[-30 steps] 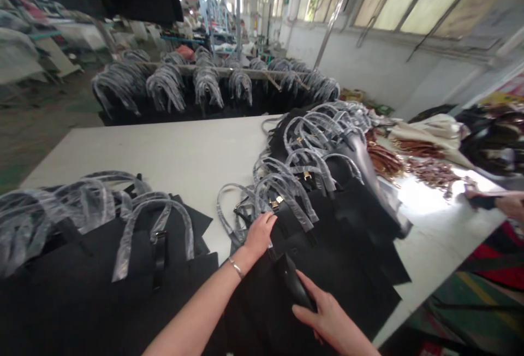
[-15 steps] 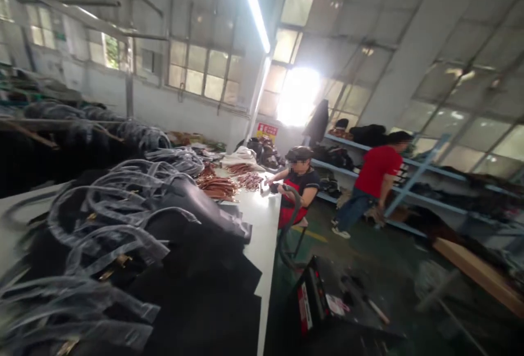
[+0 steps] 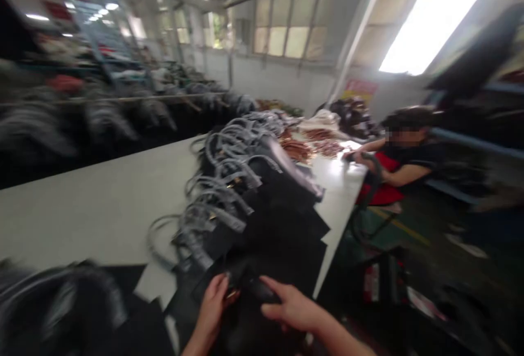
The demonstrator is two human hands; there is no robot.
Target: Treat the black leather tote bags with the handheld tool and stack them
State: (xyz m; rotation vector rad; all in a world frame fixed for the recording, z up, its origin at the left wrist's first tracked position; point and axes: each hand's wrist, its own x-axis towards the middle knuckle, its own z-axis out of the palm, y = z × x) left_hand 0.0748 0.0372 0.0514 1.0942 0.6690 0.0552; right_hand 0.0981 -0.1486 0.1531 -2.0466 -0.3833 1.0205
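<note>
In the lower middle of the head view, my left hand [image 3: 213, 297] is closed at a dark piece with a small brass-coloured fitting [image 3: 231, 294]. My right hand [image 3: 289, 306] is wrapped round a dark tube-like tool [image 3: 262, 289], its end towards the left hand. Motion blur and black on black hide the details. Under and beyond both hands lie flat black bags [image 3: 282, 230], overlapping in a row, their curved handles [image 3: 223, 214] wrapped in clear plastic. Another black bag [image 3: 135, 318] with a wrapped handle lies at the lower left.
The white table [image 3: 102, 197] runs away from me. Brown straps [image 3: 295, 149] are piled at its far end. A co-worker [image 3: 405, 154] in a red apron sits at the right edge, holding a hose. A dark box-like machine [image 3: 382, 279] stands on the floor at right.
My view has swung left and down, bringing both my hands into sight. The person in the red shirt has gone out of view. The co-worker remains seated at the table.
</note>
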